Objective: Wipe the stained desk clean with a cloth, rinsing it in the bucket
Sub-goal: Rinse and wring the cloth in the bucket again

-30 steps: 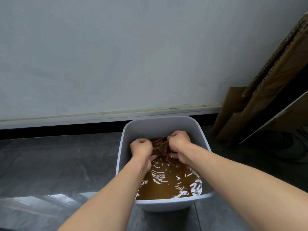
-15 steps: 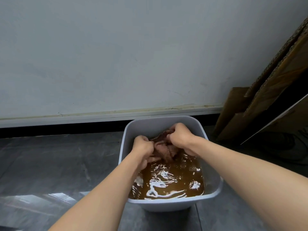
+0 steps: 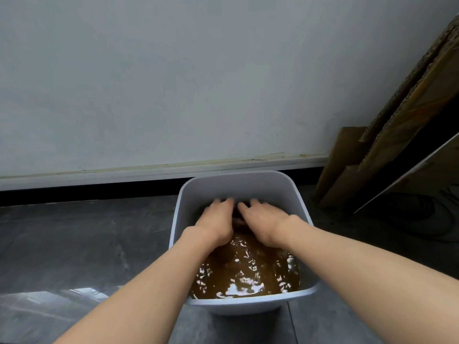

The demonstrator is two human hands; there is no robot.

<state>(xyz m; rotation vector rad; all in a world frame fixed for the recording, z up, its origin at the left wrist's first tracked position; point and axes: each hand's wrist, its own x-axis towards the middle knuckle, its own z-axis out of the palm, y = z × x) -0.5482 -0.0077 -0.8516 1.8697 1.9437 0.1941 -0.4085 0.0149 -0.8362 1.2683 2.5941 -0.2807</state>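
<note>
1 bucket (image 3: pixel 239 182) | brown water (image 3: pixel 248 275) (rippled) | left hand (image 3: pixel 216 224), right hand (image 3: pixel 261 224) spread inside

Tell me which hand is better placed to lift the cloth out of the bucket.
Right, narrowly: left hand and right hand both press the cloth in the bucket, but the right seems to cover more of it.

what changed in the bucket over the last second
Both hands opened: the left hand and right hand went from fists gripping the brown cloth to fingers spread, pushed down and farther into the white plastic bucket; the cloth is now mostly hidden. Bucket and murky brown water stayed.
</note>
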